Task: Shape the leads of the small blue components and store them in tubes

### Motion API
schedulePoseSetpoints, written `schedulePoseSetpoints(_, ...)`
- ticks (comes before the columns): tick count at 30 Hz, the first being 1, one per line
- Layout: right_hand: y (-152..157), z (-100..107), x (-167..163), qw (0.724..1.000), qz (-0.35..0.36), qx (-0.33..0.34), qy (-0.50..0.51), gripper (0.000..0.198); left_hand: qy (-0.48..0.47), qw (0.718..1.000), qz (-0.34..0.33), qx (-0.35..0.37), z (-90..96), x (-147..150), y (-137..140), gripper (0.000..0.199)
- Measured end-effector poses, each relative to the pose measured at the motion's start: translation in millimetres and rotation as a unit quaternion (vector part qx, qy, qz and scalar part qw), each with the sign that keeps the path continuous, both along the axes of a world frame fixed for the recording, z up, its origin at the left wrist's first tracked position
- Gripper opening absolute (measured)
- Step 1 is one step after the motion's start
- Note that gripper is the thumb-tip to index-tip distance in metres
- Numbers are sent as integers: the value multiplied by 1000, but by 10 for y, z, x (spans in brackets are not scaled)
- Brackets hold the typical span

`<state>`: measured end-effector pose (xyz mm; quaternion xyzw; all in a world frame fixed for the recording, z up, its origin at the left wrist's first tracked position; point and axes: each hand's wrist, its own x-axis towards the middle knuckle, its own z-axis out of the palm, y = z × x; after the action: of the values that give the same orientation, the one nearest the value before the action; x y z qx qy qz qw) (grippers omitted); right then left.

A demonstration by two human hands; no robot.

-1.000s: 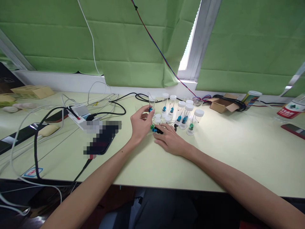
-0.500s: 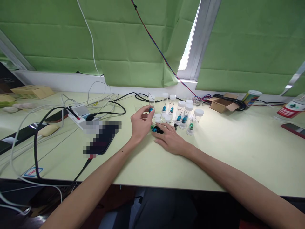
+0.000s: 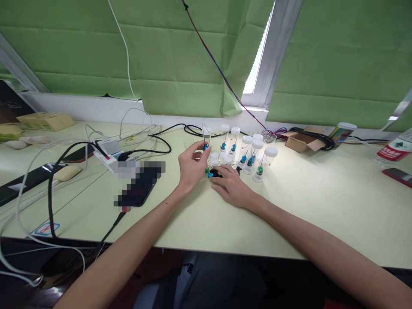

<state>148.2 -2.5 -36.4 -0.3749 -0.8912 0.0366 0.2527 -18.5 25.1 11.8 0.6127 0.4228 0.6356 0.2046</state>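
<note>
My left hand (image 3: 193, 166) is closed, with thumb and fingertips pinching a small blue piece with a bent wire (image 3: 205, 146) that sticks up from it. My right hand (image 3: 231, 185) rests low over the table, fingers stretched forward and thumb apart. Its fingertips touch a small pile of black pieces (image 3: 216, 173), where a blue piece (image 3: 210, 175) and a green piece (image 3: 207, 170) also lie. Just beyond both hands stand several clear tubes with white caps (image 3: 250, 158), holding blue or green pieces with wires. Loose white caps (image 3: 214, 160) lie between the hands and the tubes.
A phone (image 3: 141, 184) and a white power strip (image 3: 112, 156) with tangled cables lie to the left. Toward the back right are an open cardboard box (image 3: 298, 141), a printed canister (image 3: 343, 133) and a bottle (image 3: 394, 148). Green blinds (image 3: 180, 64) hang behind the table.
The view has shifted slightly. My left hand keeps its pinch on the blue piece with the wire, and my right hand stays at the pile with little visible movement.
</note>
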Motion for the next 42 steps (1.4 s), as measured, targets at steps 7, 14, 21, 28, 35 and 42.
schedulePoseSetpoints(7,6,8,3,1000,18,22,-11,31,6,1000,-6,-4,-27,26,-6,24)
schedulePoseSetpoints(14,-6,45,-4,998,34,44,-17,31,22,1000,-10,-5,-61,32,-8,23)
schedulePoseSetpoints(21,29,1,5,999,42,24,23,29,27,1000,-7,-15,-61,38,-8,28)
schedulePoseSetpoints(28,39,-16,2,998,39,1,50,24,33,999,-4,-14,-54,42,-16,25)
schedulePoseSetpoints(35,57,-32,3,997,36,-21,68,17,37,999,-10,-14,-67,41,-9,27)
schedulePoseSetpoints(42,95,-58,-1,996,34,-25,84,10,55,998,-20,-14,-97,51,-13,25)
